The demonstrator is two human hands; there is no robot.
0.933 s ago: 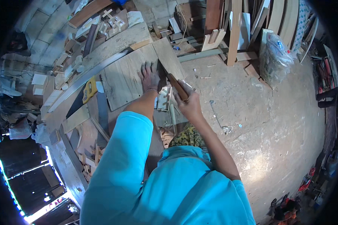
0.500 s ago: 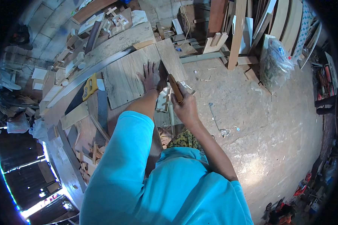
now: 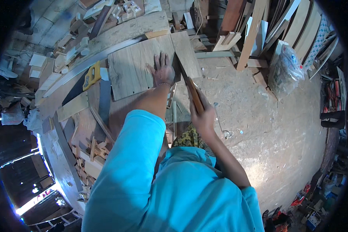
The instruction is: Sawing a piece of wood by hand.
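My left hand [image 3: 162,70] lies flat, fingers spread, on a pale wooden board [image 3: 133,69] near its right edge. My right hand [image 3: 203,116] grips the brown wooden handle of a hand saw [image 3: 194,94]. The saw's blade runs up into the gap between that board and a narrower plank [image 3: 186,54] to its right. My turquoise sleeves fill the lower part of the view.
A second saw with a yellow handle [image 3: 91,75] lies left of the board. Offcuts and blocks [image 3: 91,154] litter the bench at the left. Planks [image 3: 255,31] lean at the back, with a clear plastic bag [image 3: 285,71] beside them. Dusty concrete floor [image 3: 282,135] spreads right.
My right hand has drawn back toward me with the saw handle. The left hand stays pressed on the board.
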